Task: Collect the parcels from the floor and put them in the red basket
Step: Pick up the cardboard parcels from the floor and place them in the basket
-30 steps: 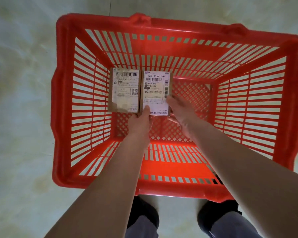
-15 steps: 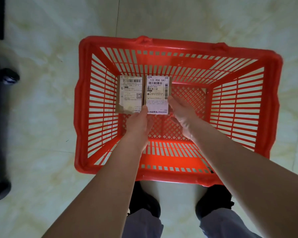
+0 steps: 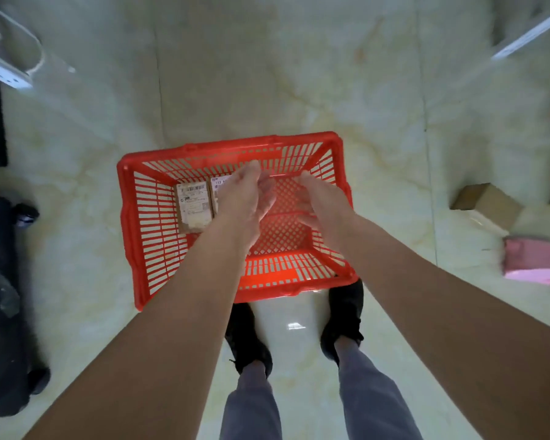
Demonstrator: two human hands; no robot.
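Cardboard is the material of most parcels here, so I judge them light, stiff and not fragile, with dry faces that give good friction. Two labelled parcels lie flat on the bottom of the red basket (image 3: 127,217), at about 10 o'clock inside it: the left parcel (image 3: 193,206) is fully visible, and the second parcel (image 3: 218,183) touches its right side and is mostly hidden behind the left hand (image 3: 246,198).

Both hands hover above the basket and hold nothing. The left hand has relaxed, nearly straight fingers, and the right hand (image 3: 318,203) is also loose and empty; the two hands are apart from each other.

On the floor (image 3: 267,74), well apart from the basket at about 3 o'clock, lies a brown box (image 3: 486,204), and just below it at about 4 o'clock a pink parcel (image 3: 534,263). Both are blurred. The box looks rigid, so I would take it across two opposite sides with fingers and thumb. The pink one looks like a soft plastic mailer, perhaps slippery and floppy, so a pinch at one edge or a hand under it seems safer.
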